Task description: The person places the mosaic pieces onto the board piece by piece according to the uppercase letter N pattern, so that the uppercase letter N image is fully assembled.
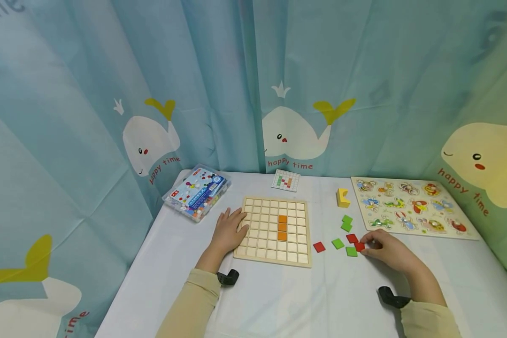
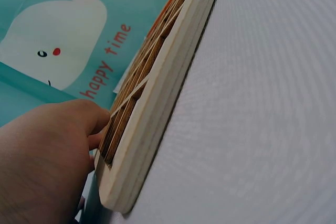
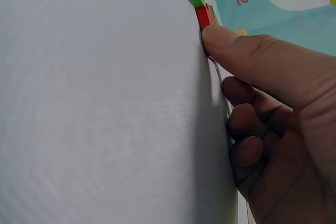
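Note:
A wooden grid board lies flat on the table, with three orange square tiles in one column of its cells. My left hand rests on the board's left edge, fingers relaxed. In the left wrist view, the fingertips touch the board's rim. To the right of the board, my right hand pinches a red square tile between thumb and fingers, close over the table. Around it lie another red tile and several green tiles. A third red tile lies nearer the board.
A small pattern card lies behind the board. At back left is a clear plastic box with a blue label. A yellow block stands beside an insect puzzle board at back right. Whale-printed curtains surround the table.

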A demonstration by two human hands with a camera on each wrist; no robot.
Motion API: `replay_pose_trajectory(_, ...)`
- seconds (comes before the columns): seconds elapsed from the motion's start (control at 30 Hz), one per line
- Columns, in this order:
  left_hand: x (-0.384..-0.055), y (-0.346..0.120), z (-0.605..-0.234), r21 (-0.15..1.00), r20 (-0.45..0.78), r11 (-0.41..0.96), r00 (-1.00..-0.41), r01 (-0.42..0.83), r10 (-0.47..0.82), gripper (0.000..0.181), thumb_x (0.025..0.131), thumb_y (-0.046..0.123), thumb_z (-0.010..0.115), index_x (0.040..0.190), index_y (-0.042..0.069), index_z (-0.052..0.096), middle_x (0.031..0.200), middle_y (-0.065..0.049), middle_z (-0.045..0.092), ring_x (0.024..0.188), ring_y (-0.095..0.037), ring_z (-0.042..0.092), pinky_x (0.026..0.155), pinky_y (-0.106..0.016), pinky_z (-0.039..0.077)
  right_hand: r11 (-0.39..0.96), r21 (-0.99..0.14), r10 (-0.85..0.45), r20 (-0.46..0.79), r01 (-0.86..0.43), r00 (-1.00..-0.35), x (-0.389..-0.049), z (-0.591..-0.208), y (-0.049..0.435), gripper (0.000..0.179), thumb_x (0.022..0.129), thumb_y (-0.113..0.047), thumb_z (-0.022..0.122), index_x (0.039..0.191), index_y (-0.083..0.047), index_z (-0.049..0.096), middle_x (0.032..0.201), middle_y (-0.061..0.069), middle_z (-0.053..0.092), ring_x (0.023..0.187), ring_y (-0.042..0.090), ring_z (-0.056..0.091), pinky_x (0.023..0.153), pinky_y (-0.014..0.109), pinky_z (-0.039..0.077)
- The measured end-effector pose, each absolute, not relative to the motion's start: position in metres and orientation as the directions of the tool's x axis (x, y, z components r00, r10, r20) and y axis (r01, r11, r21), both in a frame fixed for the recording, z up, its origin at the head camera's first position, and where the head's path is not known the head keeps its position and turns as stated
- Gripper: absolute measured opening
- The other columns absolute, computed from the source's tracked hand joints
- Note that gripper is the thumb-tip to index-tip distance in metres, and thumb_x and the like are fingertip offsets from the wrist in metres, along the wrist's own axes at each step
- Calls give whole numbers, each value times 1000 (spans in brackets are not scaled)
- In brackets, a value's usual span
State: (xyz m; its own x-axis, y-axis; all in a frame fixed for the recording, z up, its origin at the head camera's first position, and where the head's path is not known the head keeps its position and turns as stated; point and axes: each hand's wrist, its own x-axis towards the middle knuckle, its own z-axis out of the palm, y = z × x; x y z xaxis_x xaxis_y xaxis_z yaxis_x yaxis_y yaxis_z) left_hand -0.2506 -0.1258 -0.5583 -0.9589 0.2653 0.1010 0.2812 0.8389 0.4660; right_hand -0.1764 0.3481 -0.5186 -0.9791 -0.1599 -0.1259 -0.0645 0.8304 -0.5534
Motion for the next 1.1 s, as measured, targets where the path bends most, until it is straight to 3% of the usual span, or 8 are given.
replay_pose_trajectory(0.47, -250, -125, -556, 469, 97, 839, -960, 276, 262, 50, 101, 40, 50, 145, 17, 50, 157, -6, 40, 152, -39, 19, 125, -55, 10, 828, -560, -136, -157, -25, -978, -175, -513, 347, 32, 90, -36, 72, 110, -12, 64, 100, 4, 61, 87, 19, 51, 71, 29, 43)
replay_pose_trajectory(0.8, -251, -126, -559, 459, 103, 843, -959, 280, 262, 51, 101, 41, 49, 145, 17, 50, 157, -5, 41, 151, -39, 20, 125, -54, 10, 803, -593, -168, -139, -54, -976, -180, -500, 330, 33, 91, -40, 69, 110, -13, 59, 94, 1, 63, 82, 14, 55, 65, 23, 44)
replay_pose_trajectory(1.1, -251, -125, -560, 465, 97, 841, -961, 275, 260, 51, 101, 41, 49, 146, 17, 50, 157, -6, 40, 152, -39, 19, 125, -54, 9, 735, -664, -230, -52, -139, -972, -185, -490, 305, 25, 94, -23, 68, 109, -9, 53, 89, 3, 58, 75, 10, 52, 61, 22, 45)
